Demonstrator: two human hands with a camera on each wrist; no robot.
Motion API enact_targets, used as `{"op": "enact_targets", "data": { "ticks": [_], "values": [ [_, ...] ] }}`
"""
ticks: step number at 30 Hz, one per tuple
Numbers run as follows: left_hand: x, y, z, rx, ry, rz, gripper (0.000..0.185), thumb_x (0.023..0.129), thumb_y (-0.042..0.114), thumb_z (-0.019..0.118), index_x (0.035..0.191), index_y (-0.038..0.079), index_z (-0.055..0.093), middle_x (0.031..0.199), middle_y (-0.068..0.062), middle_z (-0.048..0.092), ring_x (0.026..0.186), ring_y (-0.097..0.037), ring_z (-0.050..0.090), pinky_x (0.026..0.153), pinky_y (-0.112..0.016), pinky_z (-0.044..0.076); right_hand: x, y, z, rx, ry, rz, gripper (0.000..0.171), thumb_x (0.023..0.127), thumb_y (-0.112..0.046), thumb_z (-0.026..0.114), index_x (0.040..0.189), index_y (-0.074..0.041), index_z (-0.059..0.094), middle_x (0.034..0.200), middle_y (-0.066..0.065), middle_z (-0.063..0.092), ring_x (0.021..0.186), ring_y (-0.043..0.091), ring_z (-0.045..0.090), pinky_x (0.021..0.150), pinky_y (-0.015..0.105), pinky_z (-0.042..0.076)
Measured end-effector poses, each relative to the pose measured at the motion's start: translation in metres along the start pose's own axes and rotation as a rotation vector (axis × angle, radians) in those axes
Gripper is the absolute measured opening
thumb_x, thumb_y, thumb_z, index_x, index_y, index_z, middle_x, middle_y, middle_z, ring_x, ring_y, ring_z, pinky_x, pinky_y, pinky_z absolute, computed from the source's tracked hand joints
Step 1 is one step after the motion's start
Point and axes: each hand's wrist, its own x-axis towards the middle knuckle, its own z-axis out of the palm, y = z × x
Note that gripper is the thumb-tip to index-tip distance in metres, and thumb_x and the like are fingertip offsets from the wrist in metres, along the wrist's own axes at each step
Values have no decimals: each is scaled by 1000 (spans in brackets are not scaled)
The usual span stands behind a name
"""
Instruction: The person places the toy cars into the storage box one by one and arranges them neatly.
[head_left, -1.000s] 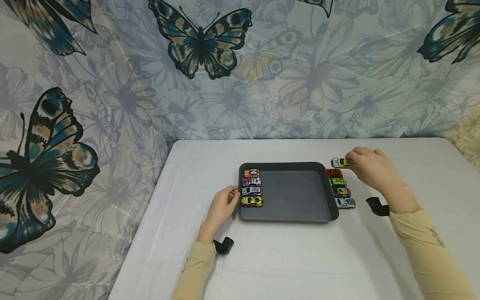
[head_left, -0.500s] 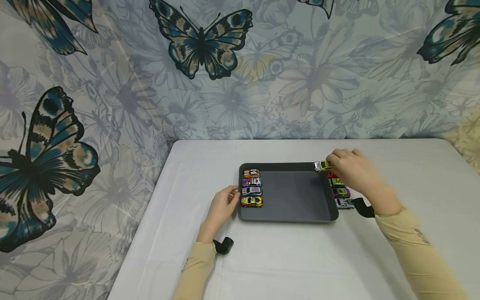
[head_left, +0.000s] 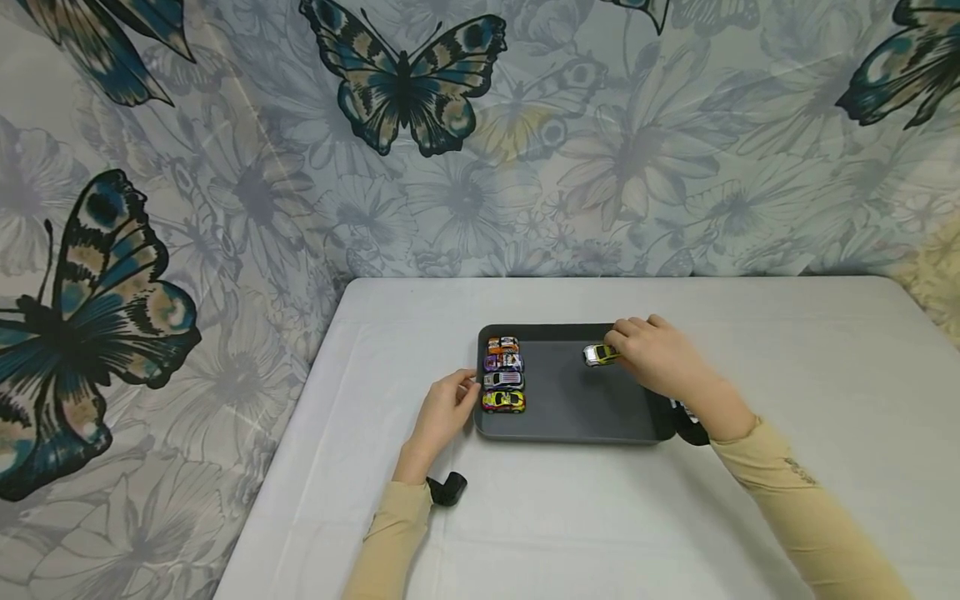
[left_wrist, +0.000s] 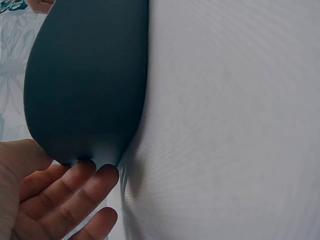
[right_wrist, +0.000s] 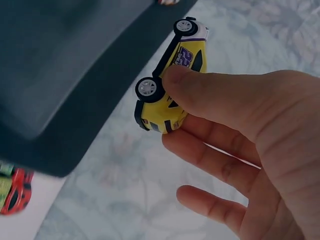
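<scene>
Four cars [head_left: 504,375] line the tray [head_left: 577,412]; right hand [head_left: 654,357] pinches yellow car [head_left: 600,355]; left hand [head_left: 444,410] relaxed.

left hand [head_left: 444,408]: forearm stretched forward, fingers straight and relaxed, tips pressing ahead | right hand [head_left: 656,354]: arm reaching forward and inward, raised, thumb and curled fingers pinching | both sleeves beige, dark wrist mounts

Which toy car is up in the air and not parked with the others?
The yellow car pinched in the right hand. It hangs above the tray; the four parked cars sit lined up along the tray's left side.
</scene>
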Motion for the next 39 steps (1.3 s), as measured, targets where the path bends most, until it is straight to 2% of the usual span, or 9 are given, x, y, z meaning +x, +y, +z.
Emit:
{"op": "enact_targets", "data": {
  "ticks": [4, 12, 20, 29, 39],
  "values": [
    [0, 0, 0, -2, -3, -5, 27, 93, 13, 55, 114, -2, 61, 87, -7, 65, 68, -9, 59, 60, -22, 48, 7, -12, 5, -1, -3, -38, 22, 70, -6, 79, 87, -4, 65, 85, 7, 61, 80, 24, 60, 68, 39, 46],
    [1, 1, 0, 0, 2, 7, 26, 93, 13, 55, 114, -2, 61, 87, -7, 65, 68, -9, 59, 59, -21, 48, 18, -34, 14, -29, -19, -107, 23, 70, -12, 81, 86, -7, 64, 86, 5, 61, 78, 21, 57, 65, 34, 42],
    [1, 1, 0, 1, 4, 10, 26, 92, 12, 56, 113, -3, 62, 87, -8, 65, 69, -11, 60, 61, -23, 48, 24, -54, 20, -35, -9, -198, 25, 69, -16, 82, 82, -9, 61, 78, 3, 56, 71, 19, 54, 60, 31, 38],
    [1, 0, 0, 2, 1, 9, 26, 92, 12, 56, 113, -2, 62, 87, -6, 65, 69, -10, 59, 60, -23, 48, 30, -73, 23, -28, -22, -248, 23, 71, -19, 81, 83, -10, 62, 76, 1, 55, 68, 16, 52, 57, 28, 33],
    [1, 0, 0, -1, 10, 18, 26, 92, 11, 56, 113, -3, 62, 86, -7, 65, 68, -10, 59, 61, -23, 48, 36, -89, 25, 22, -80, -270, 27, 70, -23, 81, 87, -10, 64, 81, 0, 59, 73, 16, 56, 61, 28, 39]
  ]
}}
